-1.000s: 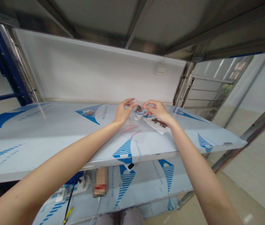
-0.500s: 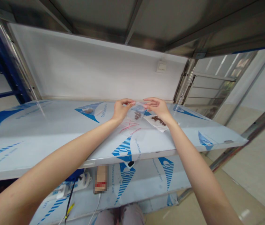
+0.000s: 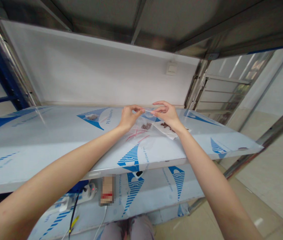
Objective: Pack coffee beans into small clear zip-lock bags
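My left hand [image 3: 130, 116] pinches the left end of the top edge of a clear plastic bag [image 3: 147, 111]. My right hand [image 3: 167, 115] grips the right end between thumb and fingers, its index finger raised. The edge runs in a taut line between them, just above the table. Small brown pieces [image 3: 146, 126] show below the bag's edge; whether they are inside the clear plastic I cannot tell. Thin red strips [image 3: 136, 133] lie nearer to me. Beside my right wrist, more brown pieces [image 3: 165, 125] rest on white paper [image 3: 169, 133], partly hidden by that hand.
A film-covered metal table [image 3: 56, 143] spans the front, with a small clear packet [image 3: 92, 117] at its left. Low overhead hangs a metal panel [image 3: 106, 20]. A lower shelf [image 3: 153, 190] holds a power strip [image 3: 88, 193] and a blurred-out phone-like object [image 3: 107, 190] with a cable.
The bag's upper edge was a wider, looser flap and is now stretched into a narrow line. My right index finger has lifted slightly. The whole view has shifted a little.
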{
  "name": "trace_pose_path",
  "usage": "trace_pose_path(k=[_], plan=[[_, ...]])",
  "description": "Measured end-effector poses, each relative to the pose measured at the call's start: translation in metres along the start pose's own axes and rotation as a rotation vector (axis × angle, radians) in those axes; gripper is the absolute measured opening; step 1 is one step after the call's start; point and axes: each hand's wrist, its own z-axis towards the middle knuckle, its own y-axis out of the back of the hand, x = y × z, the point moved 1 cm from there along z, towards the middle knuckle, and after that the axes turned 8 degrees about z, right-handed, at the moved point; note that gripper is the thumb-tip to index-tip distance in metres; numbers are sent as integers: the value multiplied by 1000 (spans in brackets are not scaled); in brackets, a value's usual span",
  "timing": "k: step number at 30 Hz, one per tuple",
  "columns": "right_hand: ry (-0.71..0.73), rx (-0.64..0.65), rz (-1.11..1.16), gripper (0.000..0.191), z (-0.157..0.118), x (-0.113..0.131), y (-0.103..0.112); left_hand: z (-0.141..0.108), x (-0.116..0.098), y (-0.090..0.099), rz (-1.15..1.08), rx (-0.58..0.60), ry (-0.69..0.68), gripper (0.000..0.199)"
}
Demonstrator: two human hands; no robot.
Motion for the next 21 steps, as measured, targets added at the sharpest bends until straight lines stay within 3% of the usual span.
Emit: trace_pose_path(k=[7, 14, 21], plan=[[13, 30, 68, 53, -1, -3, 0, -5, -6, -5, -70, 95, 26, 13], [31, 7, 8, 53, -2, -1, -3, -4, -8, -4, 2, 53, -7, 10], [-61, 76, 43, 62, -2, 0, -2, -6, -5, -4, 24, 128, -57, 15]])
